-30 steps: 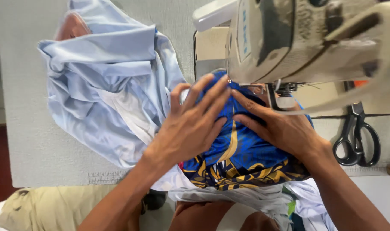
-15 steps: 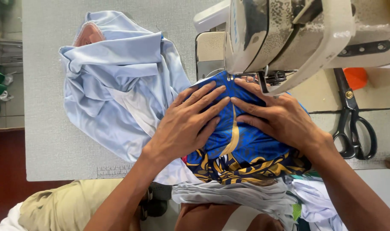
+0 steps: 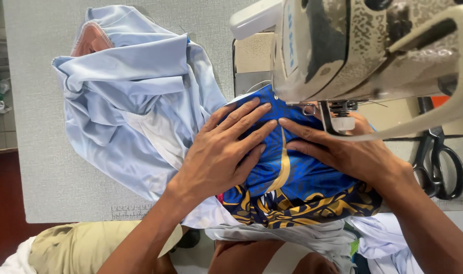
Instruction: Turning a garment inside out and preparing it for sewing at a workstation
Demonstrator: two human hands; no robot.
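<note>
A: What's around you?

B: A grey worktop runs under everything, with the sewing machine hanging over its right side. A pale blue garment lies bunched to my left, and black scissors rest at the far right.

A: And your hands?

B: Both lie flat on the blue and gold patterned fabric, which sits under the machine's head and spills off the near edge toward my lap. My left hand spreads its fingers wide and presses down; my right hand does the same just beside the presser foot. Neither grip closes on anything: palms down, fingers apart.

A: What could go wrong?

B: I judge my right fingertips are close to the needle area; a slip forward could catch them. Uneven pressure could also pucker the cloth.

A: Anything changed?

B: My hands have barely shifted from half a second ago; the view has tilted slightly.
</note>
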